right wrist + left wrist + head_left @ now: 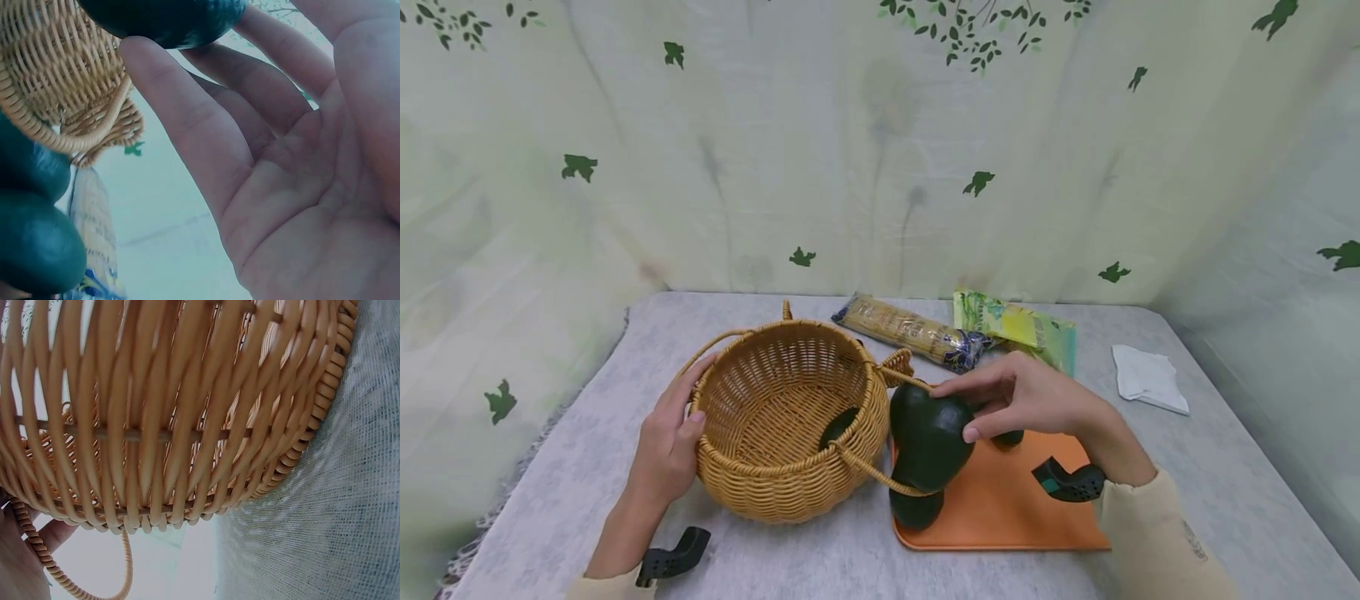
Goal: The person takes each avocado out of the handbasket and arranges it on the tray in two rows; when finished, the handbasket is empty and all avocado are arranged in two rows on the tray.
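A round wicker basket (775, 492) stands at the middle left of the table in the head view. My left hand (662, 446) grips its left rim, thumb at the inner edge and fingers outside by a looped handle. Between thumb and fingertips, my right hand (1037, 398) pinches a smooth dark green avocado (934, 446) just right of the basket, beside the right handle (880, 473). One avocado (838, 427) lies inside the basket, partly hidden by the rim. More avocados (917, 508) rest on the orange tray (1015, 508), one partly behind my right hand.
Behind the basket lie a clear pack of noodles (910, 327) and a green-yellow packet (1018, 325). A white folded tissue (1148, 377) is at the right. A patterned curtain (850, 150) hangs along the table's back and sides.
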A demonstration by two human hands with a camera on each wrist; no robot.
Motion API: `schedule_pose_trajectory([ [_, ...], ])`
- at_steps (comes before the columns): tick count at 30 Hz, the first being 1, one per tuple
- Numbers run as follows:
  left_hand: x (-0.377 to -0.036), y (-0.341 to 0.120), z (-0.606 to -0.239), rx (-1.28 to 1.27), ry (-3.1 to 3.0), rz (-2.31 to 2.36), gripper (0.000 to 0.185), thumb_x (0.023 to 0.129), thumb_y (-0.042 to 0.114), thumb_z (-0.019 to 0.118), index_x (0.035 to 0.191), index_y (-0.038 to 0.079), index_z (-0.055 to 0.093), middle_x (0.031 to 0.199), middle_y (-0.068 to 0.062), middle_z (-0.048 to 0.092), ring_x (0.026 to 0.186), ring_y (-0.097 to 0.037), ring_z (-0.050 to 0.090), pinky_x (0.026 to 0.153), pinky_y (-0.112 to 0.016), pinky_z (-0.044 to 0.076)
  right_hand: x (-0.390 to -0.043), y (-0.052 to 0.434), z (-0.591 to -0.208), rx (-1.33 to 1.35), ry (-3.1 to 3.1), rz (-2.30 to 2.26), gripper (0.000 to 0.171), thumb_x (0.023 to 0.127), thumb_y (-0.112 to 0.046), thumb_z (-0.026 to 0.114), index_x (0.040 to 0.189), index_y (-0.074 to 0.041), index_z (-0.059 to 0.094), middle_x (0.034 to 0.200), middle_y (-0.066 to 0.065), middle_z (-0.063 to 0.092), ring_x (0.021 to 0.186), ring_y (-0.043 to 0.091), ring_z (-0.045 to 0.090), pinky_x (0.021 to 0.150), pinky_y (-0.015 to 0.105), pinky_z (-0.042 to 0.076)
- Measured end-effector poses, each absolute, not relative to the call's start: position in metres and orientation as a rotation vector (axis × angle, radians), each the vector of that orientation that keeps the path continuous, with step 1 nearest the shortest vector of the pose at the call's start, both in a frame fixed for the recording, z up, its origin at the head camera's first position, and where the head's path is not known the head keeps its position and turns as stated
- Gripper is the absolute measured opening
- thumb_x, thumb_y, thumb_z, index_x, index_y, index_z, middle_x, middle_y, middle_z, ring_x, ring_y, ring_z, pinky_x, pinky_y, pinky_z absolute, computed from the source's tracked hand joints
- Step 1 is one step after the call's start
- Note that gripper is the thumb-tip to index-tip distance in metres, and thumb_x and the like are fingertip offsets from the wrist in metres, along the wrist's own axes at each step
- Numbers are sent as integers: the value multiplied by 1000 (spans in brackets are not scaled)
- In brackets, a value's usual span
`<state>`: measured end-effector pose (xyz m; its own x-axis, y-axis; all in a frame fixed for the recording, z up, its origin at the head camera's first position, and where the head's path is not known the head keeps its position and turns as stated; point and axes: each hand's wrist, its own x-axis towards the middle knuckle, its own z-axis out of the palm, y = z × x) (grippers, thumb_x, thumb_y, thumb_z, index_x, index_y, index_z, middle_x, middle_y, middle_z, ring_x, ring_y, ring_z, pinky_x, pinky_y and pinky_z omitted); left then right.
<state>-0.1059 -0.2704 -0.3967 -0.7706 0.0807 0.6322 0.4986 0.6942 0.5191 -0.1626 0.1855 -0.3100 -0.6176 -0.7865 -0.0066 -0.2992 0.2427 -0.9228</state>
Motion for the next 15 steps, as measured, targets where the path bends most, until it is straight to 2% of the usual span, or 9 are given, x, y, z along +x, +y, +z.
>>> schedule_pose_trajectory([
  [2,-106,-271,-397,-441,-2320,-947,60,99,15,37,159,13,42,157,-15,48,145,-6,37,111,-11,24,-161,190,-313,-966,2025,-1370,48,91,-12,78,138,-16,68,124,12,73,65,21,65,58,37,56],
  [3,-106,-271,-397,-441,-2319,-948,60,99,15,37,159,13,42,156,-15,48,145,-5,36,111,-11,24,-160,193,-314,-954,2014,-1377,48,91,-11,77,138,-15,68,124,14,73,68,21,67,58,38,56],
  [6,-106,-270,-397,-443,-2316,-943,60,99,14,37,159,13,42,156,-17,48,145,-4,36,111,-10,24,-157,200,-319,-953,2012,-1396,48,90,-10,78,137,-13,69,129,15,71,91,24,74,68,42,61],
  [8,-106,-270,-396,-443,-2315,-943,60,99,14,37,159,13,42,156,-17,48,145,-3,36,111,-10,24,-156,205,-324,-965,2002,-1409,48,90,-8,78,136,-10,69,132,16,69,108,27,73,76,45,61],
  [9,-106,-270,-396,-444,-2314,-943,60,99,14,37,159,13,42,156,-17,48,145,-3,36,111,-10,24,-155,207,-326,-968,1997,-1414,47,89,-7,78,136,-10,69,132,17,69,111,27,72,79,45,61],
  [15,-106,-270,-396,-449,-2311,-950,61,98,13,36,159,12,42,155,-20,48,145,-1,35,111,-10,24,-153,221,-335,-955,2037,-1392,46,89,-8,78,134,-11,70,129,13,71,113,23,71,84,41,61],
])
